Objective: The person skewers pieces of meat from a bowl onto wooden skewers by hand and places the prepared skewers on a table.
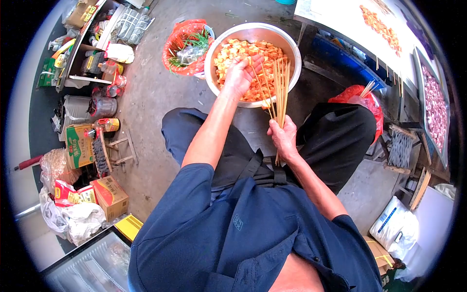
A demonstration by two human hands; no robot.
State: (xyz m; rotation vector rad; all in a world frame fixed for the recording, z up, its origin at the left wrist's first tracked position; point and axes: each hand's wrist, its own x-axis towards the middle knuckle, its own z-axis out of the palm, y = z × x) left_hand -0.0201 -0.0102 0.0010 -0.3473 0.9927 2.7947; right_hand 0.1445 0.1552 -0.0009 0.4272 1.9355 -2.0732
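A large metal bowl (210, 79) in front of me is full of orange, sauce-coated chunks (241, 48), probably meat. Over the bowl, my left hand (239, 78) is palm up with fingers stretched out; whether small chunks lie against the fingers is hard to tell. My right hand (283, 135) is closed around a bundle of thin wooden skewers (281, 92), their far ends fanning over the bowl's near rim. One or two skewers lean left, apart from the bundle, and an orange chunk (266, 104) shows low on one of them.
Left of the bowl stands a red-bagged bucket (176, 46) with green stalks. At right are a white table (335, 14) with filled skewers (382, 29), a tray of pinkish pieces (435, 107) and a red bag (357, 97) holding sticks. Shelves (80, 53) and boxes (109, 197) line the left.
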